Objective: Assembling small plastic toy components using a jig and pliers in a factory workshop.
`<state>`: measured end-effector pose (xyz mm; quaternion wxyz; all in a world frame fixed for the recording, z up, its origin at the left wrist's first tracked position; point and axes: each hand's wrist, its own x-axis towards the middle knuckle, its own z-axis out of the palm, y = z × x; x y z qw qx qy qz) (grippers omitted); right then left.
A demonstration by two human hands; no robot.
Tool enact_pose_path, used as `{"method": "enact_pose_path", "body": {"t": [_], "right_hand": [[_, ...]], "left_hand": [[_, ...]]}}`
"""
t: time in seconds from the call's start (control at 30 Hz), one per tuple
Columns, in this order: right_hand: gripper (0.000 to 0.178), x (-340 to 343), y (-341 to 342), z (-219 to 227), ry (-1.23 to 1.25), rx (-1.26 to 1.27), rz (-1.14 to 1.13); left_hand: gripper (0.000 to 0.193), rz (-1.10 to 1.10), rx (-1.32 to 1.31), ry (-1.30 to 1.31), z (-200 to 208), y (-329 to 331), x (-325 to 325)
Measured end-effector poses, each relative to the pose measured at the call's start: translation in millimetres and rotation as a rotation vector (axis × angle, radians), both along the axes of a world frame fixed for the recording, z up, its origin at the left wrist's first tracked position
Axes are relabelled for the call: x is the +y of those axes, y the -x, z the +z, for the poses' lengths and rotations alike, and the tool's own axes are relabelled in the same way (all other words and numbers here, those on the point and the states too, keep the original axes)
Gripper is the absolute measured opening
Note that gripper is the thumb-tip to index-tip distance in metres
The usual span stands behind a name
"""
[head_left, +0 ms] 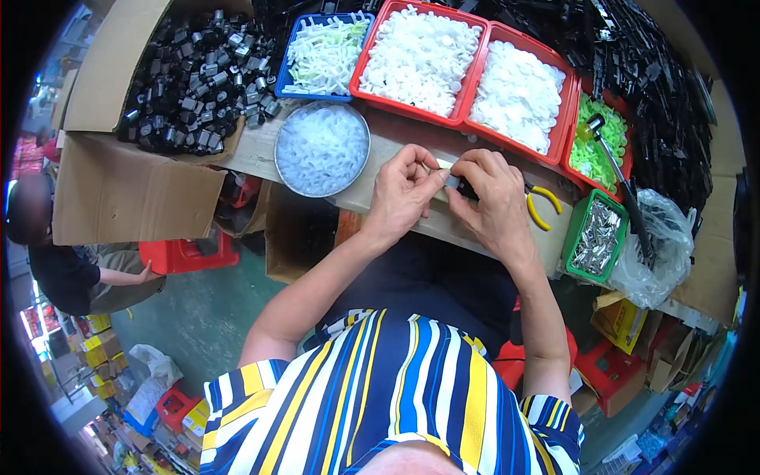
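Observation:
Over the front edge of the worktop my hands work close together, fingertips almost meeting. My left hand (pixel 402 196) pinches something small and pale, mostly covered by its thumb and fingers. In my right hand (pixel 492 199) the fingers are closed round a small dark part (pixel 464 187) with a greyish end, which looks like the black and grey pieces in the carton. Just right of that hand lie pliers with yellow handles (pixel 545 207). Left of my left hand stands a round metal bowl (pixel 279 168) of translucent, bluish-white small parts.
Behind my hands stand a blue tray (pixel 279 89) of pale strips and red trays (pixel 463 120) of white and green pieces. A green tray (pixel 568 257) holds metal parts. A hammer (pixel 613 158), plastic bag (pixel 653 261), carton (pixel 170 190) and another person (pixel 67 269) are around.

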<state>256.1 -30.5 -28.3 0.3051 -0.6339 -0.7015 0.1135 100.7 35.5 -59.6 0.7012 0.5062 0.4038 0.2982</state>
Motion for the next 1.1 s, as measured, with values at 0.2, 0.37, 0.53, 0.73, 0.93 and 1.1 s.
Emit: {"method": "enact_pose_path", "body": {"t": [0.2, 0.37, 0.53, 0.73, 0.93, 1.1], "right_hand": [[0.023, -2.1, -5.6, -5.8, -0.006, 0.006, 0.012], [0.03, -23.9, -17.7, 7.1, -0.088, -0.026, -0.054], [0.016, -81.9, -67.9, 33.0, -0.149, -0.074, -0.433], [0.017, -137.3, -119.9, 14.6, 0.034, -0.28, -0.754], [0.012, -134.4, -127.0, 7.9, 0.02, -0.239, -0.705], [0.008, -133.3, -127.0, 10.1, 0.052, -0.151, -0.708]], "left_hand": [[0.015, -0.014, 0.054, -0.069, 1.3, -5.3, -0.1], [0.014, 0.009, 0.056, -0.187, -9.6, -3.3, -5.2], [0.016, -0.097, 0.099, -0.223, -9.1, 7.6, -0.2], [0.015, 0.054, 0.265, -0.885, 42.0, 5.3, 37.1], [0.019, 0.142, 0.602, -1.333, 56.9, -5.6, 124.5], [0.021, 0.072, 0.729, -1.355, 38.4, -8.5, 150.7]]}}
